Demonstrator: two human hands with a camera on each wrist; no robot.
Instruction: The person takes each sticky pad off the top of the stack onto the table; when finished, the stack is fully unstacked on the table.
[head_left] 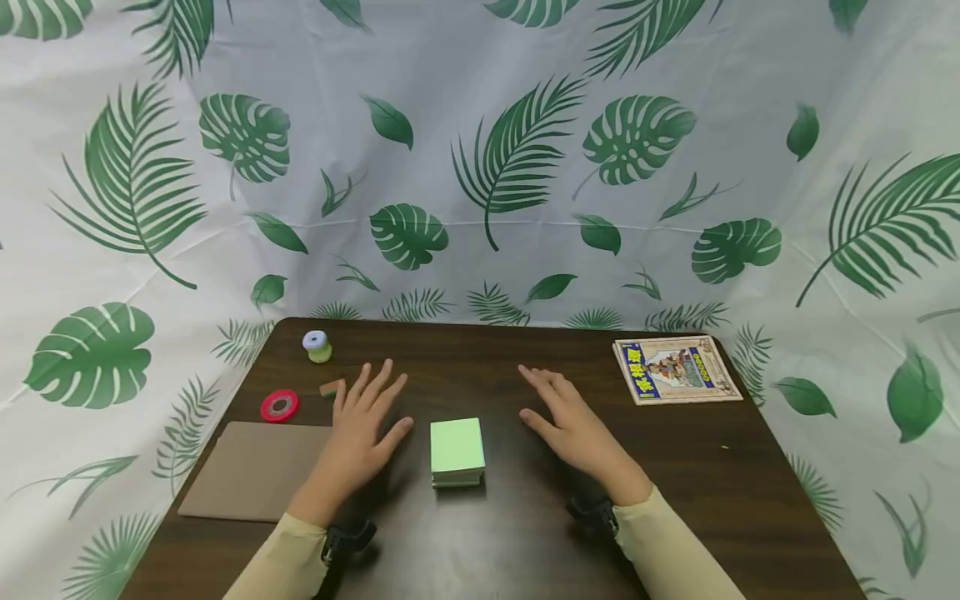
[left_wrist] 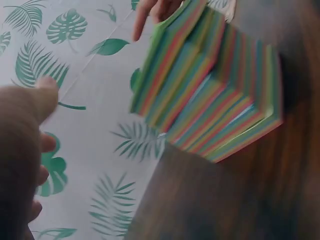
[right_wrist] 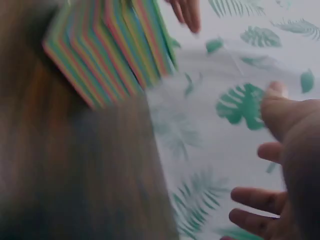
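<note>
So both my hands are flat on the dark wooden bench (head_left: pixel 675 467) right now, fingers straight and spread, no grip on anything. My left hand (head_left: pixel 362 433) sits just left of the stack of paper squares (head_left: pixel 457 451) and my right hand (head_left: pixel 572 427) is just right of it, neither one touching the stack as far as I can see from the head view. The stack is pretty much dead centre between them, with a light green sheet on top; from the wrist views you can see its sides (left_wrist: pixel 215 85) are striped in green, red, orange and blue layers, a bit fanned and not perfectly square. The right wrist view is blurry, but it shows the same striped edges (right_wrist: pixel 105 50) and my fingers (right_wrist: pixel 255 197) held out loose. Left of my left hand there's a flat brown board (head_left: pixel 255 471), partly tucked under my wrist area. Beyond that, a red tape ring (head_left: pixel 279 406), a small reddish and green block (head_left: pixel 331 387) just beside my fingertips, and a little spool with a pale blue top and green body (head_left: pixel 317 346) near the back edge. Over at the far right corner lies a booklet with a colourful cover (head_left: pixel 677 368), well apart from my right hand.
</note>
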